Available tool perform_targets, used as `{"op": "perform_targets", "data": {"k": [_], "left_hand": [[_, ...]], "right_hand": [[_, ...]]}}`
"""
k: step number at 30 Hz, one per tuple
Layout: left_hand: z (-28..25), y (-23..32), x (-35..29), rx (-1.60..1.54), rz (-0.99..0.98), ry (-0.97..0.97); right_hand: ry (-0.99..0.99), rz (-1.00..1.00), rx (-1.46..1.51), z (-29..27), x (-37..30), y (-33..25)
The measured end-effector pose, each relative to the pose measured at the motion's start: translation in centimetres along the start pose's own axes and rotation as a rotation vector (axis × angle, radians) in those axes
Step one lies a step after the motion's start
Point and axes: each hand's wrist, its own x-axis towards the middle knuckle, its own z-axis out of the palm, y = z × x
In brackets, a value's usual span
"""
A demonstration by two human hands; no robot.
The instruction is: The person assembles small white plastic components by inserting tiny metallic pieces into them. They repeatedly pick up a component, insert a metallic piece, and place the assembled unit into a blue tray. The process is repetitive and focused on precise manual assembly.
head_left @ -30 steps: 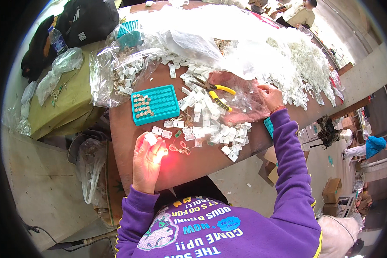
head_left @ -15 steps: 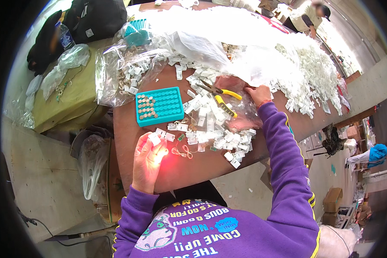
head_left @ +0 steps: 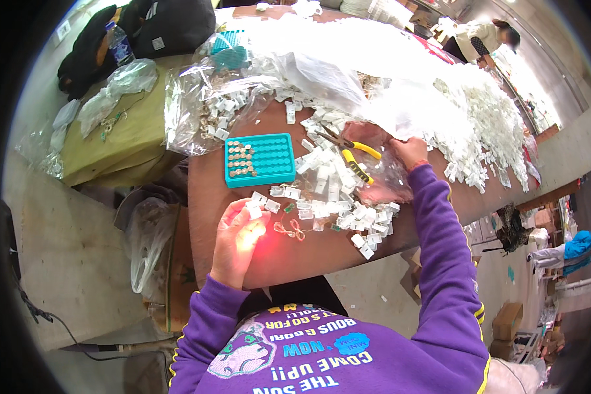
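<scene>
My left hand point(head_left: 235, 246) is closed around a small white plastic case point(head_left: 253, 209) near the front of the brown table, and a bright red glow shines between the fingers. My right hand point(head_left: 411, 155) is farther off, its fingers curled at the edge of a clear bag with pink contents point(head_left: 391, 180); whatever they grip is hidden. Yellow-handled pliers point(head_left: 356, 157) lie between the hands on a heap of white plastic cases point(head_left: 322, 174). Beyond my left hand sits a teal tray point(head_left: 259, 178) with several round coin-like cells point(head_left: 240, 157) in its left part.
A thin looped wire point(head_left: 289, 230) and small green pieces lie by my left hand. Large white heaps point(head_left: 482, 118) and clear plastic bags point(head_left: 190, 111) cover the far table point(head_left: 295, 256). A bottle point(head_left: 119, 44) stands at far left. Two people are in the right background.
The view has turned slightly, so the scene sits farther right in the picture. Both hands keep nearly the same places on the table, and the red glow is still there.
</scene>
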Motion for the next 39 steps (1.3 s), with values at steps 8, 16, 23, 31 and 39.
{"op": "perform_targets", "data": {"k": [8,16,23,31,39], "left_hand": [[0.4,-0.3,-0.1,-0.037,-0.038,0.028],[1.1,0.5,-0.4,-0.045,-0.047,0.017],[1.4,0.5,-0.4,-0.056,-0.082,0.004],[1.8,0.3,-0.5,0.065,-0.06,0.013],[1.7,0.2,-0.3,0.115,-0.044,0.046]], "right_hand": [[-0.435,-0.218,0.795,-4.4,-8.1,-8.7],[-0.488,-0.705,0.734,-0.9,-17.2,-21.5],[-0.326,-0.762,0.631,-0.5,-18.1,-23.2],[-0.348,-1.03,0.349,-1.5,-17.6,-23.3],[-0.304,-0.791,0.512,-0.5,-18.7,-22.9]]}}
